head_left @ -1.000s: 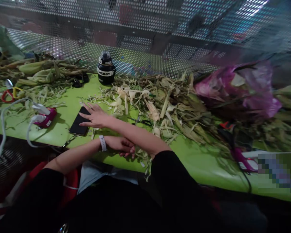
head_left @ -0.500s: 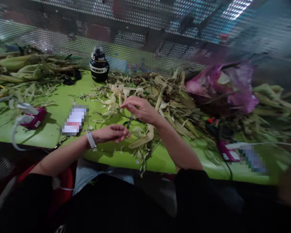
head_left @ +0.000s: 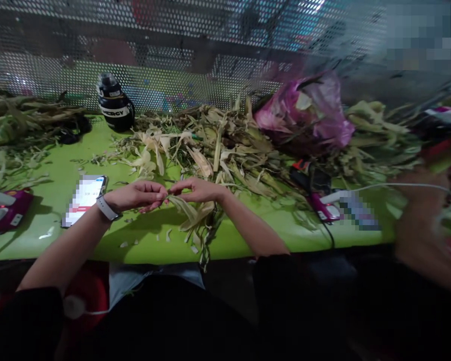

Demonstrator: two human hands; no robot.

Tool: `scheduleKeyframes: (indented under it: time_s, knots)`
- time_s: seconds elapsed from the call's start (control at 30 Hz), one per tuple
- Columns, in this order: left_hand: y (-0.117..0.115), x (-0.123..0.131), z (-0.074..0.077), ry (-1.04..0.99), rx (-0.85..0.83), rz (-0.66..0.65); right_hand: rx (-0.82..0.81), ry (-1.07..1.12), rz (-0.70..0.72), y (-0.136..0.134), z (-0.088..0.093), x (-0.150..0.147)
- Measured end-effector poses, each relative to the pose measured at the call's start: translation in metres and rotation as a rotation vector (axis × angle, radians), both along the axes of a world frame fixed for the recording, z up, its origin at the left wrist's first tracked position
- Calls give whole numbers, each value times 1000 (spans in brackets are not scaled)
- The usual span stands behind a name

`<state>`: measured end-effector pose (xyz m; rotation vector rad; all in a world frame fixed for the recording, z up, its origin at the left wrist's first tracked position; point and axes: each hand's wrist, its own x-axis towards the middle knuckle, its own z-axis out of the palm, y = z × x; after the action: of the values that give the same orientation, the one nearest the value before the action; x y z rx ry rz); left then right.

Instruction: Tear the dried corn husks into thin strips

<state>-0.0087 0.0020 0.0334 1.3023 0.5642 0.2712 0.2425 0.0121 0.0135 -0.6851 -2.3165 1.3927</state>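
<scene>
My left hand (head_left: 141, 194), with a white band on its wrist, is closed in a pinch over the green table (head_left: 150, 245). My right hand (head_left: 199, 190) faces it, and its fingertips pinch the end of a pale corn husk (head_left: 191, 214). The fingertips of both hands meet at that end, where small details are too fine to make out. From there the husk hangs down to the right, below my right hand. More dry husks (head_left: 152, 155) lie loose behind my hands.
Beyond the husks stand a black bottle (head_left: 116, 111) and a pink plastic bag (head_left: 304, 118) against a perforated metal screen (head_left: 165, 65). A phone (head_left: 84, 198) and magenta power strips (head_left: 15, 213) lie on the table. At the right edge, a co-worker's arm (head_left: 421, 215) is blurred.
My hands have come together, and their fingertips now pinch the husk's end. My right hand has come down from the husk pile. The view has swung to the right.
</scene>
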Motion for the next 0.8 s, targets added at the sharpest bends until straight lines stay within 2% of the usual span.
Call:
scheduleKeyframes:
  time_s: [0.1, 0.23, 0.33, 0.47, 0.53, 0.63, 0.8]
  knots:
    - [4, 2, -3, -10, -21, 38, -103, 34, 7, 5, -5, 6]
    - [4, 8, -12, 20, -47, 33, -74, 145, -204, 7, -9, 7]
    - [2, 16, -23, 50, -53, 1, 130, 205, -318, 6, -8, -5]
    - [-2, 23, -30, 67, -9, -73, 522, 91, -265, 7, -15, -22]
    - [-3, 22, -29, 57, 53, -33, 573, 46, -272, 10, -23, -23]
    - [-6, 18, -25, 47, 191, 85, 453, 33, -309, 14, -33, -16]
    - [-9, 17, -19, -9, 405, 193, -19, 63, -178, 14, -35, -11]
